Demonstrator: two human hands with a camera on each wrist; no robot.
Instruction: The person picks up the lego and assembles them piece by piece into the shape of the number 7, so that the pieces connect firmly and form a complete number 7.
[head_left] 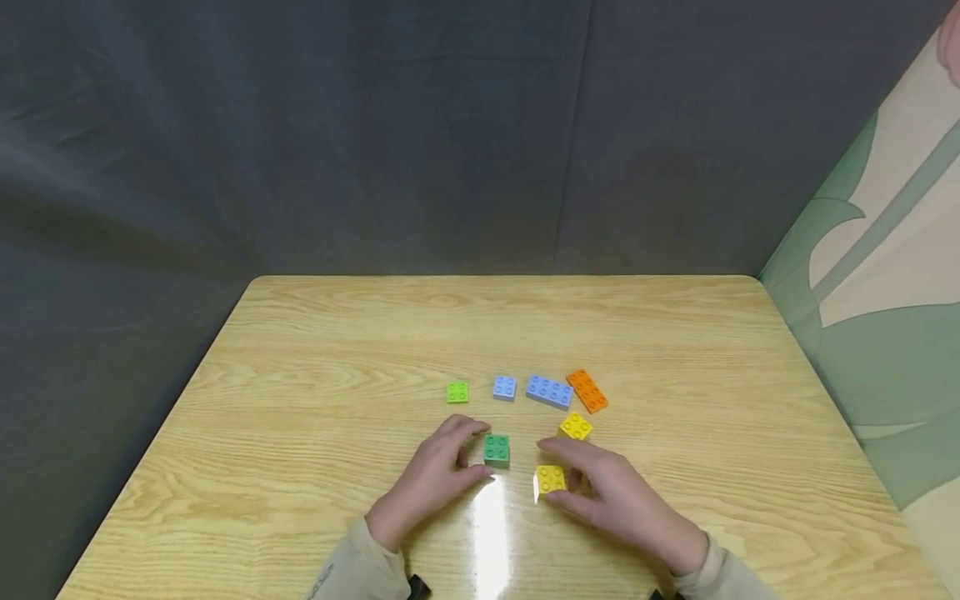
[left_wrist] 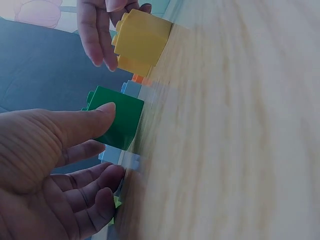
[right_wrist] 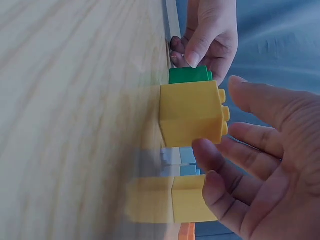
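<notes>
Head cam fwd/dn, wrist cams close, sharing green block

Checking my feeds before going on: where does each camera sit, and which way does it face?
Head: worn on the head, facing forward and down at the table; left hand, right hand and sleeves show.
Left wrist: on that wrist, low along the table toward the green block; shows left hand, right hand beyond.
Right wrist: on that wrist, low toward the nearer yellow block; shows right hand, left hand beyond.
Both wrist views share those two blocks.

Wood-grain table, dark cloth backdrop, green leaf-patterned panel
</notes>
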